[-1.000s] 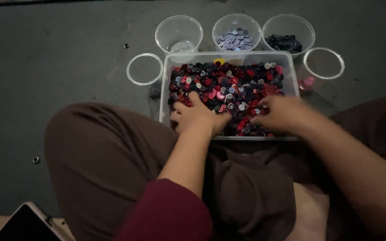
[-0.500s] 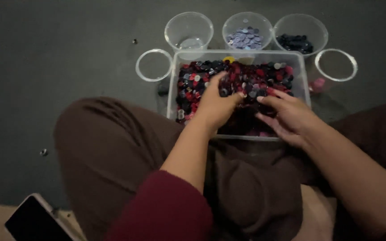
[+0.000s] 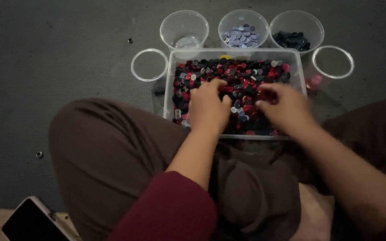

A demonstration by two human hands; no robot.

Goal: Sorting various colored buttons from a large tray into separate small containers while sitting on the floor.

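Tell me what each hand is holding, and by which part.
It cannot be told. The left hand and right hand both rest fingers-down among the buttons in the clear tub; any pinch is hidden under the fingers.

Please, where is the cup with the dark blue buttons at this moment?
In the head view, the cup with dark buttons stands at the top right, behind the far right corner of the clear bin, right of the cup with pale lilac buttons.
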